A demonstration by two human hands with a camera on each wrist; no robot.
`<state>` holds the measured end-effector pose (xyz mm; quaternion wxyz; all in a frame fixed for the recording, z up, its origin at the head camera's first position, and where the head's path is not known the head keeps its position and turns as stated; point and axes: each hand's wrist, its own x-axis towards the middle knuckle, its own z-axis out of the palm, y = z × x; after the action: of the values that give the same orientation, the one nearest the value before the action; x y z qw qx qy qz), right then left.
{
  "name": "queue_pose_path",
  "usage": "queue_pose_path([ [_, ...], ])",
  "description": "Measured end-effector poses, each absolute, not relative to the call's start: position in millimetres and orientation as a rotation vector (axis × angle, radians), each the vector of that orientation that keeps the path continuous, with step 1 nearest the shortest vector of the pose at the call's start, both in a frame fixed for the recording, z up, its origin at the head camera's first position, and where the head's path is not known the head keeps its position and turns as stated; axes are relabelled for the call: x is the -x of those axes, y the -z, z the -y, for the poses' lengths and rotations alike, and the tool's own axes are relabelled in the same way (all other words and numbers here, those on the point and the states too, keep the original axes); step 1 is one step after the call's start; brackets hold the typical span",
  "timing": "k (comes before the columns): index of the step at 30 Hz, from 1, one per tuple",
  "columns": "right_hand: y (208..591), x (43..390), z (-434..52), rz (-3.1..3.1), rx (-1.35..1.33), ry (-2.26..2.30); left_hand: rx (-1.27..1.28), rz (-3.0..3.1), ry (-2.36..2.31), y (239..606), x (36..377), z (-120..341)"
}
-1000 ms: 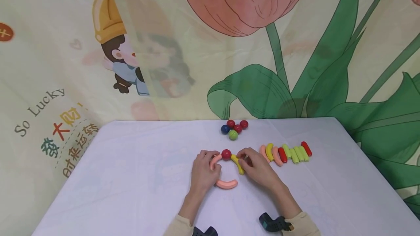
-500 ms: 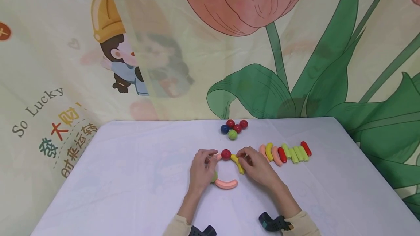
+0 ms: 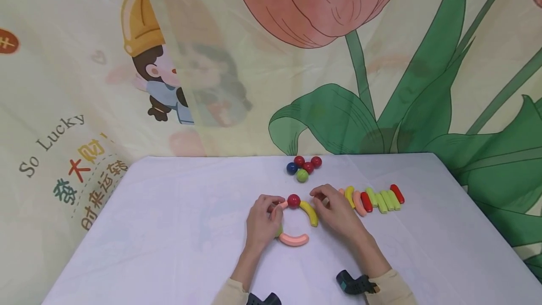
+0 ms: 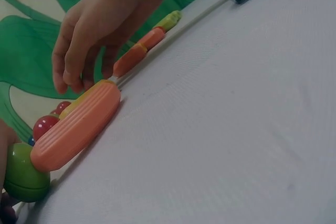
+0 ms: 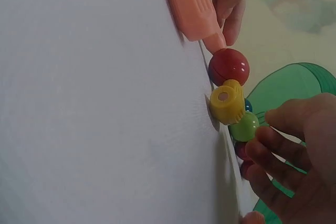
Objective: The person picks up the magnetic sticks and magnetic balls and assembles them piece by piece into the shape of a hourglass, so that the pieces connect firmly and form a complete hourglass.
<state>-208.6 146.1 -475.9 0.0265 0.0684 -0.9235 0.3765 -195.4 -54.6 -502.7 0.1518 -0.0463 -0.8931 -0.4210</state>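
Curved plastic pieces and balls form a partial ring on the white table. My left hand point(image 3: 262, 222) is at the ring's left side, its thumb and index finger pinching a pink curved piece point(image 3: 284, 205), mostly hidden by the hand. A red ball point(image 3: 293, 201) sits at that piece's end, and a yellow curved piece point(image 3: 310, 214) follows on the right. Below the left hand, a green ball point(image 4: 25, 177) touches a second pink curved piece point(image 3: 294, 240). My right hand point(image 3: 336, 211) hovers beside the yellow piece, fingers loosely bent and holding nothing.
Behind the ring is a cluster of red, blue and green balls point(image 3: 302, 175). To the right lies a row of pink, yellow, red and light green pieces point(image 3: 382, 201). A printed cloth point(image 3: 211, 140) hangs behind the table point(image 3: 169, 248).
My right hand has let go of the yellow piece and moved slightly up and right. The left hand has shifted up along the pink piece, uncovering part of the green ball.
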Motion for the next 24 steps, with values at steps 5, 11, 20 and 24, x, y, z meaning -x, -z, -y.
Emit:
queue_pose_path([
  [5, 472.2, 215.2, -146.4, 2.834, -0.273, -1.11, 0.115, 2.552, 1.22, 502.5, 194.5, 55.7],
  [11, 468.5, 225.9, -142.6, 2.849, -0.314, -1.021, 0.132, 2.517, 1.21, 503.7, 195.8, 56.7],
  [20, 464.1, 241.3, -139.9, 2.836, -0.424, -0.801, 0.134, 2.558, 1.215, 502.8, 195.1, 55.5],
  [24, 462.6, 246.5, -136.2, 2.832, -0.457, -0.733, 0.135, 2.569, 1.202, 502.8, 195.2, 55.2],
])
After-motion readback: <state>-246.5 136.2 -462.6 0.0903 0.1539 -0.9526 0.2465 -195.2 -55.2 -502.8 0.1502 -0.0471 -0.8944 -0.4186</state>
